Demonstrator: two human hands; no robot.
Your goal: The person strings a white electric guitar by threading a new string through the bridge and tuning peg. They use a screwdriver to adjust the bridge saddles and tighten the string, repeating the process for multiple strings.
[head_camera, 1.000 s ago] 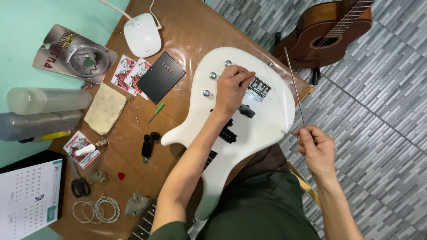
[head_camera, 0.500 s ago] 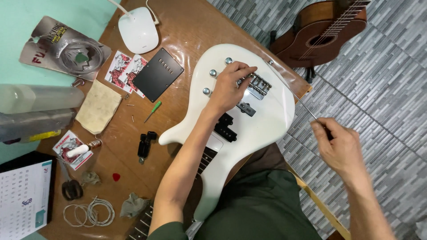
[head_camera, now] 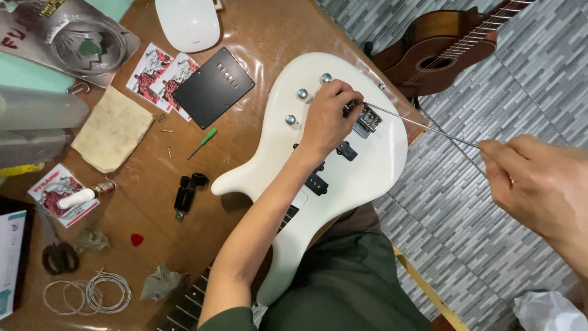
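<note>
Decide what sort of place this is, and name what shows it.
Probably a home guitar-repair bench: a white electric bass lies on a cluttered wooden table, with coiled strings nearby and an acoustic instrument on the tiled floor.

The left hand (head_camera: 327, 116) sits right over the metal bridge (head_camera: 366, 118) of the white bass (head_camera: 343, 171), so how its fingertips meet the string (head_camera: 422, 125) is hidden — can't tell. The bass neck runs off the bottom edge, partly under the forearm. The right hand (head_camera: 536, 181) is blurred and cut off at the right edge, and the wooden ukulele (head_camera: 441, 52) gets clipped at the top.
</note>
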